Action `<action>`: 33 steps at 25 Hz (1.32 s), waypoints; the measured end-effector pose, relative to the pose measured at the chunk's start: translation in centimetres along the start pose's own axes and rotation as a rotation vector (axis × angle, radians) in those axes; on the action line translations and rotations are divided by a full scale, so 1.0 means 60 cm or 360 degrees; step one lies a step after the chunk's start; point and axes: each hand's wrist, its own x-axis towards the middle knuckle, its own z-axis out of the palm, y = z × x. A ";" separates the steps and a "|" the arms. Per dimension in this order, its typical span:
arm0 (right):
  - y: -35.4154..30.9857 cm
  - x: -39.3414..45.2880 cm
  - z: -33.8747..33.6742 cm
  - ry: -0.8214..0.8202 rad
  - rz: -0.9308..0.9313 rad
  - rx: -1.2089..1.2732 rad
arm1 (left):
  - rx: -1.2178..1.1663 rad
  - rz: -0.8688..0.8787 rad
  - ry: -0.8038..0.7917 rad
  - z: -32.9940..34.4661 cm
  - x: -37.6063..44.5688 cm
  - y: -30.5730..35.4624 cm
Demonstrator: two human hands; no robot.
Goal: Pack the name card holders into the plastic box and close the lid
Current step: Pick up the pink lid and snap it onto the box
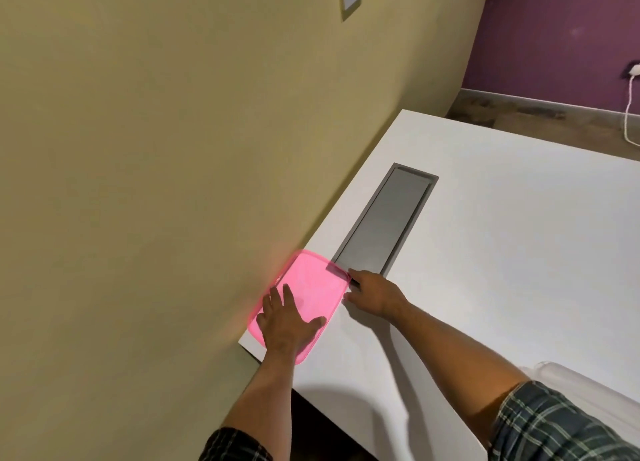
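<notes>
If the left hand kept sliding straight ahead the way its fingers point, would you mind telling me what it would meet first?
Probably the yellow wall. The left hand lies flat on the translucent pink plastic lid, fingers aimed up over the lid toward the wall at the white table edge. Depth is hard to judge.

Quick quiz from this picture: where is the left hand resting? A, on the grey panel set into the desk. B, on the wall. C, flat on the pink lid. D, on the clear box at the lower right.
C: the left hand lies with fingers spread on the pink lid, while the right hand is at the lid's far corner.
</notes>
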 end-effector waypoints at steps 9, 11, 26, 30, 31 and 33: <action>-0.007 0.024 0.038 0.0474 0.0413 0.1080 | -0.0015 0.0016 -0.0170 0.010 0.024 -0.015; -0.005 0.022 0.035 0.0387 0.0455 0.1343 | -0.0010 0.0038 -0.0178 0.006 0.024 -0.017; -0.049 -0.053 -0.028 0.0438 0.0293 0.1492 | -0.0350 0.0302 0.0237 -0.104 -0.049 0.021; -0.031 -0.107 -0.094 0.0604 0.0135 0.1515 | -0.0493 0.0280 0.0637 -0.200 -0.051 0.083; -0.024 -0.122 -0.110 0.0652 0.0097 0.1497 | -0.0545 0.0246 0.0650 -0.223 -0.050 0.100; -0.007 -0.149 -0.137 0.0741 0.0022 0.1442 | -0.0640 0.0175 0.0609 -0.261 -0.048 0.134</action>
